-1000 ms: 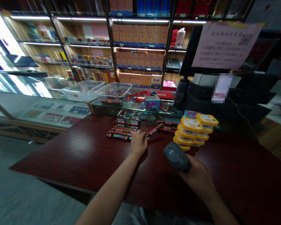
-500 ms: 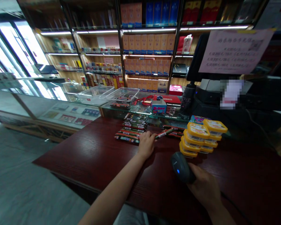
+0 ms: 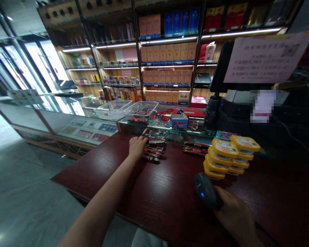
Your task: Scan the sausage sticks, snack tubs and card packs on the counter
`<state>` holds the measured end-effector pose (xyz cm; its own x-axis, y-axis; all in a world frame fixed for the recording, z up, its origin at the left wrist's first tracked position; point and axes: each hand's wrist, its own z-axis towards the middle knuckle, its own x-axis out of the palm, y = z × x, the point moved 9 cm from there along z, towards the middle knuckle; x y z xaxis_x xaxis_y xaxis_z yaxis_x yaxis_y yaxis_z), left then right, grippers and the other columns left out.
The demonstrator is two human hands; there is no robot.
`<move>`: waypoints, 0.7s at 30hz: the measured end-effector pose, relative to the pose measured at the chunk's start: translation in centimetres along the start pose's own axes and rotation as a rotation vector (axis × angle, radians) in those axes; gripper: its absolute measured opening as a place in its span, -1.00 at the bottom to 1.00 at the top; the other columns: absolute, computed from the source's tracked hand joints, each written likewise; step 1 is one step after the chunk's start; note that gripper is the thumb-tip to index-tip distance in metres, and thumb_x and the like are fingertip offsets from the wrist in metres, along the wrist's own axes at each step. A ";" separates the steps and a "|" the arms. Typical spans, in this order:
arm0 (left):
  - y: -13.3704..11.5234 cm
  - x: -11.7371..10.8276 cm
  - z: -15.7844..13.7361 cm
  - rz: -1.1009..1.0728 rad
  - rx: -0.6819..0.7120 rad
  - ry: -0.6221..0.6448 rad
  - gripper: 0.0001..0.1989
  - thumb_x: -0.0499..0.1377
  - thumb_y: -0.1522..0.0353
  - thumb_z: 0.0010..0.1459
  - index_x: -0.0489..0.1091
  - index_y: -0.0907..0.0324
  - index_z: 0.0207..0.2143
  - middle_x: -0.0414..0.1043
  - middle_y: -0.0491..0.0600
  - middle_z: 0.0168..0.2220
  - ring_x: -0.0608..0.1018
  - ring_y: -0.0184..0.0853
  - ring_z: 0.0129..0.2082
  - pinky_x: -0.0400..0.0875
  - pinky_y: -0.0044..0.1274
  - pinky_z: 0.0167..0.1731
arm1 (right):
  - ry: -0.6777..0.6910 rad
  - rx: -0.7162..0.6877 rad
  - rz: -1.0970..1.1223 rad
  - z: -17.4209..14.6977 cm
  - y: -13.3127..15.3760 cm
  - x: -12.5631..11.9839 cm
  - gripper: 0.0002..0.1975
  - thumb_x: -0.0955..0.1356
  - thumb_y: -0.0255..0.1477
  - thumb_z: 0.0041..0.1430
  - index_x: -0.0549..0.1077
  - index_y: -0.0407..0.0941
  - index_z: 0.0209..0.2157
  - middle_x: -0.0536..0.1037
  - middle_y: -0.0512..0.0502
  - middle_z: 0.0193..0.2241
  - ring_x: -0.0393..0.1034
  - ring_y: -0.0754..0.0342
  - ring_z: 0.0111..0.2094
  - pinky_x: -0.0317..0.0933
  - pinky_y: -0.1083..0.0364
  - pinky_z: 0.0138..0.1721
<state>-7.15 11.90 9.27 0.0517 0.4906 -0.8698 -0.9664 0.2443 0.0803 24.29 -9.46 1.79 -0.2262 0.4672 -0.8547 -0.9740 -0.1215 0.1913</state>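
Observation:
My right hand (image 3: 235,212) is closed around a dark handheld barcode scanner (image 3: 207,190) with a lit blue light, held above the counter's right side. My left hand (image 3: 137,147) is at the left ends of a row of slim stick-shaped packets (image 3: 156,149). Its fingers are curled together, and their tips are partly hidden, so what they grip cannot be made out. A smaller group of similar packets (image 3: 195,148) lies further right. Beside it stands a stack of clear tubs with yellow lids (image 3: 225,149), just beyond the scanner.
The dark wooden counter (image 3: 92,175) meets a glass display case (image 3: 67,127). Clear plastic bins (image 3: 141,109), one with more packets, and a small blue box (image 3: 179,121) sit behind. A monitor with a pink paper sign (image 3: 267,58) stands right. The scanner's cable trails right.
My left hand has left the packet it held near the right group and moved left to the row. That packet now lies with the right group. The scanner stays in my right hand. The view shifted slightly.

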 end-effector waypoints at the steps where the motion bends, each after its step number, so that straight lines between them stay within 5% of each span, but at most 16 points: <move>1: 0.5 0.4 -0.1 0.007 -0.001 0.021 -0.71 -0.01 0.41 0.19 0.40 0.02 -0.10 0.40 0.03 -0.16 0.35 -0.18 -0.17 0.13 -0.32 -0.08 | 0.000 0.003 0.004 0.0 0.0 0.0 -0.71 0.23 -0.48 0.04 0.39 -0.06 -0.16 0.59 -0.08 -0.31 0.49 0.00 -0.34 0.24 0.10 -0.34; 12: 1.4 2.7 0.4 -0.010 -0.065 0.056 -0.72 0.00 0.41 0.20 0.46 0.02 -0.16 0.35 0.03 -0.09 0.39 -0.23 -0.12 0.15 -0.32 0.01 | 0.045 0.025 -0.026 0.0 -0.1 0.6 -0.68 0.23 -0.49 0.04 0.40 -0.08 -0.14 0.59 -0.10 -0.26 0.50 0.00 -0.32 0.27 0.10 -0.33; 21: 1.9 4.3 0.6 -0.024 -0.084 0.092 -0.76 0.08 0.40 0.14 0.44 0.09 -0.15 0.34 0.03 -0.18 0.41 -0.23 -0.16 0.26 -0.45 -0.17 | 0.035 0.017 -0.036 0.1 0.1 0.3 -0.71 0.23 -0.49 0.03 0.41 -0.05 -0.18 0.60 -0.08 -0.30 0.49 0.02 -0.36 0.24 0.12 -0.39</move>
<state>-8.63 14.92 6.00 0.0558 0.4056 -0.9124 -0.9830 0.1823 0.0209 24.16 -9.18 1.58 -0.1905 0.4401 -0.8775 -0.9817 -0.0898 0.1681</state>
